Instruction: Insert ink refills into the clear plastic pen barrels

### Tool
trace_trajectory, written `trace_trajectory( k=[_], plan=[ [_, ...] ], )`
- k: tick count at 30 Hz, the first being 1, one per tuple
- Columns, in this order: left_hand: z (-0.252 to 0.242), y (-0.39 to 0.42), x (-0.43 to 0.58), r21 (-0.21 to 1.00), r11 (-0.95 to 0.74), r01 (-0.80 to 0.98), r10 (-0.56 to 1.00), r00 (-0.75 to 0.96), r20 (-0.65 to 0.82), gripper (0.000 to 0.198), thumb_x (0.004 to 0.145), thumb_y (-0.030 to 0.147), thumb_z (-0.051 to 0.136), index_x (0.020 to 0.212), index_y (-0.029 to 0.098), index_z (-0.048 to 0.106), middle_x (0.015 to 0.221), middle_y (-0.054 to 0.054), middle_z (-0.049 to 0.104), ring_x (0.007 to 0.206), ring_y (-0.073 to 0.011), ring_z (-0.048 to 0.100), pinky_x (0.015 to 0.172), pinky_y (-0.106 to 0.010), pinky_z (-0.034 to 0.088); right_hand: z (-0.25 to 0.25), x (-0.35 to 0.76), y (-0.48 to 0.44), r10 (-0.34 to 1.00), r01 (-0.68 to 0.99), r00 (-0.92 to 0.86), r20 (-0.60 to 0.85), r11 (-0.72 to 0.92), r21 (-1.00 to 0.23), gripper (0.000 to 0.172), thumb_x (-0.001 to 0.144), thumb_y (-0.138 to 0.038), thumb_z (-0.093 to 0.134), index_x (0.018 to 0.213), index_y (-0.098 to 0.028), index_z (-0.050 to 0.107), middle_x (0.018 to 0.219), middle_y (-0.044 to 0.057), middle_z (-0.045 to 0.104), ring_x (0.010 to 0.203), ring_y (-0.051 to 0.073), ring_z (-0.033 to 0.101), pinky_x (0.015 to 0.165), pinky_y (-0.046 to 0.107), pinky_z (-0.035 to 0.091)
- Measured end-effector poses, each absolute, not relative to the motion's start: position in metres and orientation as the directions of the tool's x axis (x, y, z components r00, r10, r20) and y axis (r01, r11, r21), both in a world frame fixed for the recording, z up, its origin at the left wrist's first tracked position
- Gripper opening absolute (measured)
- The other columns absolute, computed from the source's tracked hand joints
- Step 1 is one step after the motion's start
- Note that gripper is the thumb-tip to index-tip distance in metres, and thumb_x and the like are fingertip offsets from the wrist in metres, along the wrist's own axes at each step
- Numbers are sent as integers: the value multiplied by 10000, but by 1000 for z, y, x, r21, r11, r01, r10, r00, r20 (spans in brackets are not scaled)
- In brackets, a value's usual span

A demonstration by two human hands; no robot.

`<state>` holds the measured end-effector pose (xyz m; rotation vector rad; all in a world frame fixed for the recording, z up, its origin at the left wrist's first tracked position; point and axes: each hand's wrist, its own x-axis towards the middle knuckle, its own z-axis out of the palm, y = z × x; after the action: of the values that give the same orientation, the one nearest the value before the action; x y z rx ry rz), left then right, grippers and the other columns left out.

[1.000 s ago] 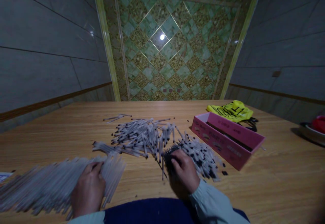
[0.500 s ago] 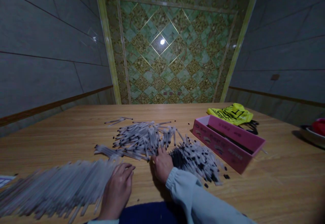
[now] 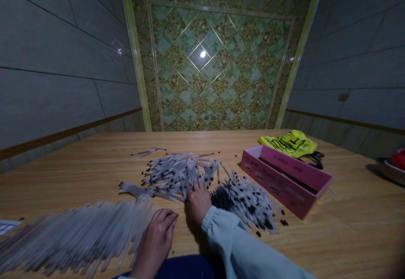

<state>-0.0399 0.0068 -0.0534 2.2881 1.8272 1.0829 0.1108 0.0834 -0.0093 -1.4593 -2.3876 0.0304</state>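
My right hand (image 3: 198, 203) reaches forward into the near edge of a scattered pile of clear pens with black tips (image 3: 180, 171); its fingers curl down among them, and what they hold is hidden. My left hand (image 3: 156, 241) rests on the wooden table (image 3: 348, 237) with fingers curled, at the right end of a long fan of clear pen tubes (image 3: 72, 237). A second heap of black-tipped pieces (image 3: 249, 201) lies just right of my right hand.
An open pink cardboard box (image 3: 284, 180) lies right of the heaps. Behind it is a yellow bag with black print (image 3: 289, 142). A dish holding something red (image 3: 394, 165) sits at the far right edge. Small black caps dot the tabletop.
My right hand left the right-hand heap and moved forward and left into the central pen pile. My left hand slid right, off the fan of tubes to its right end.
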Motion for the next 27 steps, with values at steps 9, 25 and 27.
trace_trajectory(
  k=[9,25,27],
  plan=[
    [-43,5,-30,807,-219,548,913,-177,368,300,788,349,532,1002,205,685,1025,-105,679,991,-256,595,904,-392,441,-10,134,32,909,266,-292,297,375,-888,313,697,-174,584,1003,-145,642,960,88,613,930,216,553,839,322,421],
    [-23,-16,-22,673,-459,580,838,30,545,280,810,201,503,1043,232,654,913,-71,657,848,-181,628,725,-257,516,-40,151,-7,933,-176,-281,225,180,-968,346,783,-471,562,906,-149,588,829,85,609,705,161,604,585,264,469],
    [-25,-17,-21,517,-529,673,783,153,602,360,806,110,450,1091,239,628,906,-74,639,849,-173,618,730,-255,511,-38,155,-1,957,-254,-284,62,-13,-967,410,795,-532,517,932,-146,522,739,52,609,490,101,554,393,181,382]
  ],
)
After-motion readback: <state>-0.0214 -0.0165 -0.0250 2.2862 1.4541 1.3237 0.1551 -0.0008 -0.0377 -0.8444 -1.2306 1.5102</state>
